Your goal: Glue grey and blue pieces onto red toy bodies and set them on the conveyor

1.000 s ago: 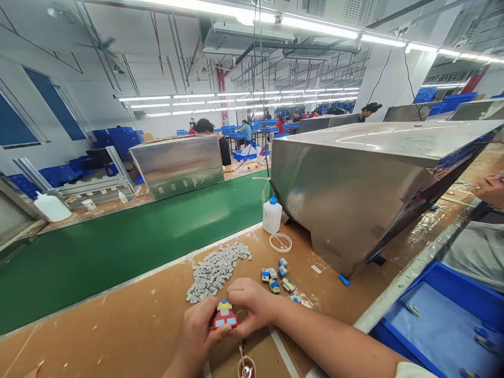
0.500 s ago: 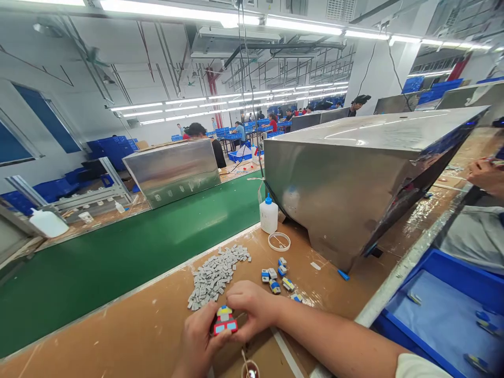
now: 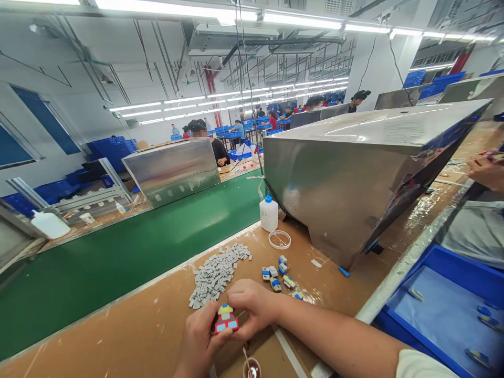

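Observation:
A small toy car (image 3: pixel 226 324), red with light blue windows and yellow and grey parts on top, is pinched between my two hands at the lower middle. My left hand (image 3: pixel 200 336) grips its left side, thumb at the lower edge. From the right, my right hand (image 3: pixel 254 307) has fingers closed on the top and right side. Just beyond them lies a heap of small grey pieces (image 3: pixel 214 275). Several blue, yellow and grey toy vehicles (image 3: pixel 275 284) rest to the right. Below my hands stands a small cup (image 3: pixel 252 369) of dark liquid with a stick in it.
A white bottle with a blue cap (image 3: pixel 269 212) and a white ring (image 3: pixel 279 240) stand near a large metal hood (image 3: pixel 334 194). A green conveyor belt (image 3: pixel 157 236) runs along the left. At right are a blue bin (image 3: pixel 427 268) and a co-worker's hand (image 3: pixel 486 170).
My hands keep hold of the toy car in nearly the same pose. Across the belt, a person's head and hand now show more beside the metal box. The view has shifted slightly.

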`<state>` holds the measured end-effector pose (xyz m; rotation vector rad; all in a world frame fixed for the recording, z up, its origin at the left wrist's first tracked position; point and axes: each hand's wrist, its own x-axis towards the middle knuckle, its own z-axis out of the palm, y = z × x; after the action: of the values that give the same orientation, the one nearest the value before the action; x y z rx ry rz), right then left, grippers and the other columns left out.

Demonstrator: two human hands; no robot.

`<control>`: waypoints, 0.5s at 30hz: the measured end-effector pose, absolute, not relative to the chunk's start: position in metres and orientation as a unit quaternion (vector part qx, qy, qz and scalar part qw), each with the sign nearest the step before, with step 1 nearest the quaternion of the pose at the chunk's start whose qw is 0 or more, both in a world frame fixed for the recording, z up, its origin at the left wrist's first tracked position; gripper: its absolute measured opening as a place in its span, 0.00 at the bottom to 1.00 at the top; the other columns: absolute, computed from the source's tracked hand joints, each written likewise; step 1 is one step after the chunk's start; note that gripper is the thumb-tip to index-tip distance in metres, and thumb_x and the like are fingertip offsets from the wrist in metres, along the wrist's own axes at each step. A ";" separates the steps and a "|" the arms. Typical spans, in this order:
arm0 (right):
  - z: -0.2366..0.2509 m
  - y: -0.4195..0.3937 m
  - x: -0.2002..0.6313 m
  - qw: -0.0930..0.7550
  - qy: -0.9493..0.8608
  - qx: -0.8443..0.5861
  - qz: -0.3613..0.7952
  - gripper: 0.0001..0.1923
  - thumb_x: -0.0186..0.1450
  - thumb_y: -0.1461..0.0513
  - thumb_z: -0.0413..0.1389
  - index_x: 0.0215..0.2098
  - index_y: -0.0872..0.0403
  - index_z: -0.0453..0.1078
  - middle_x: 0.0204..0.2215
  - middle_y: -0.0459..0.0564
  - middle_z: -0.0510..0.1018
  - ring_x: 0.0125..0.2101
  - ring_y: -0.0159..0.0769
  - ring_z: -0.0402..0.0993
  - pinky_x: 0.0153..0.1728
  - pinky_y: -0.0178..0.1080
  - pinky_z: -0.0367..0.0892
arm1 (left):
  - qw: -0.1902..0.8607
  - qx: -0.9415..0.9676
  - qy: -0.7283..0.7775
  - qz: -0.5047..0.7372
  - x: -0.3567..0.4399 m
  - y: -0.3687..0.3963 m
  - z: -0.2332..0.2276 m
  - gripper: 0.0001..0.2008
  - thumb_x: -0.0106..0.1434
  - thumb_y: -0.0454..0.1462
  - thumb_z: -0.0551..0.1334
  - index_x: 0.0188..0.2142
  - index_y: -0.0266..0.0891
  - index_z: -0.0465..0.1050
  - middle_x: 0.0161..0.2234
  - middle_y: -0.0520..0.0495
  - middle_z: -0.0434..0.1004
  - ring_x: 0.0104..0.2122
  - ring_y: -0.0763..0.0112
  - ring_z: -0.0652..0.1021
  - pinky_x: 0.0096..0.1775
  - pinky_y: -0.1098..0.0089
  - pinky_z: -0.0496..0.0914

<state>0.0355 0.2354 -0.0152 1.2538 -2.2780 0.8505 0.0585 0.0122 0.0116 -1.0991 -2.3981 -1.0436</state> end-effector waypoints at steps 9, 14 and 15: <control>-0.017 0.234 0.034 0.215 -0.811 0.450 0.305 0.30 0.60 0.43 0.67 0.26 0.47 0.52 0.21 0.39 0.63 0.24 0.30 0.61 0.28 0.36 0.58 | 0.143 -0.385 -0.831 -0.376 0.058 0.012 0.012 0.31 0.75 0.66 0.53 0.36 0.43 0.74 0.26 0.52 0.73 0.24 0.69 0.73 0.29 0.68 0.62; -0.014 0.235 0.036 0.209 -0.823 0.444 0.286 0.31 0.60 0.42 0.67 0.25 0.48 0.52 0.21 0.40 0.66 0.24 0.30 0.63 0.27 0.36 0.59 | 0.148 -0.382 -0.833 -0.371 0.059 0.013 0.014 0.32 0.75 0.66 0.52 0.35 0.43 0.73 0.25 0.52 0.72 0.24 0.69 0.72 0.29 0.69 0.62; -0.013 0.235 0.036 0.210 -0.823 0.443 0.287 0.31 0.60 0.42 0.67 0.25 0.48 0.52 0.21 0.40 0.66 0.24 0.30 0.63 0.27 0.36 0.59 | 0.150 -0.382 -0.833 -0.370 0.059 0.013 0.014 0.32 0.75 0.66 0.52 0.35 0.43 0.73 0.25 0.52 0.72 0.24 0.69 0.72 0.28 0.69 0.62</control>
<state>0.0361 0.2350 -0.0134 1.2328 -2.2878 0.7966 0.0593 0.0131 0.0144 -1.0978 -2.3945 -1.0624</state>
